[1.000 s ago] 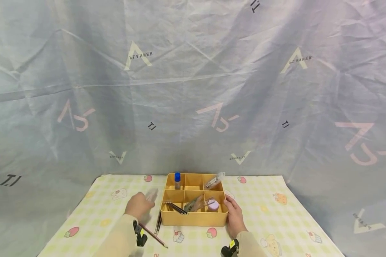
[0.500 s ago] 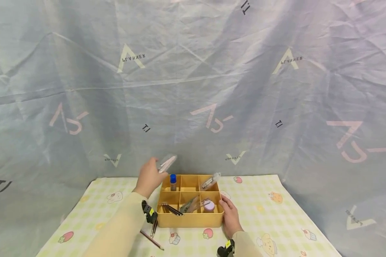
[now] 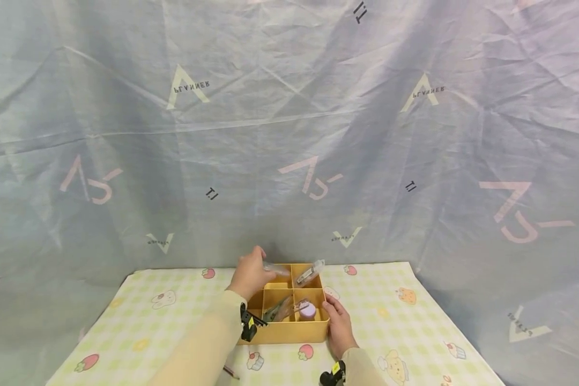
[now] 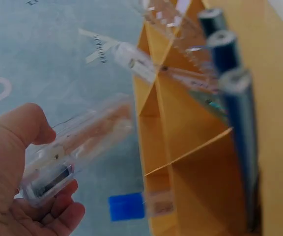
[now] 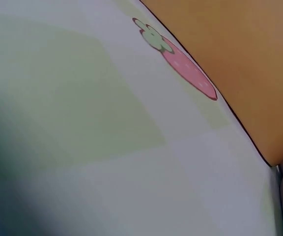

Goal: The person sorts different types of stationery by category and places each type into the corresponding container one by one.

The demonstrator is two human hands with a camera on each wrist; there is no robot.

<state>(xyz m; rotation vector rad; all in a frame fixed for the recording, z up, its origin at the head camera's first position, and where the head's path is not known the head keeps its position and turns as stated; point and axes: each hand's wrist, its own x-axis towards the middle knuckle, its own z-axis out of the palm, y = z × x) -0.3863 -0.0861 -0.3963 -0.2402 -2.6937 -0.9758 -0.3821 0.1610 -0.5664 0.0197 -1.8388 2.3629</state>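
Observation:
My left hand (image 3: pixel 251 273) holds a clear plastic package (image 4: pixel 90 132) between thumb and fingers. In the head view the package overlaps the back row of a yellow divided organizer box (image 3: pixel 284 333); its contents are blurred. A small blue-capped bottle or tube (image 4: pixel 127 206) stands in a back compartment, hidden behind the left hand in the head view. My right hand (image 3: pixel 340 327) grips the box's right wall, thumb at the rim. Only a sliver of that hand shows in the right wrist view, by the box's corner.
Several dark pencils (image 4: pixel 240 108) lean in the front left compartment. Elsewhere in the box are a purple-lidded container (image 3: pixel 307 310) and another clear package (image 3: pixel 310 272). A loose pencil (image 3: pixel 231 372) lies on the checked tablecloth (image 3: pixel 366 354). A grey curtain (image 3: pixel 289 134) hangs behind.
My left hand has lifted the clear package from left of the box and brought it rightward over the back row. My right hand stays at the box's right side.

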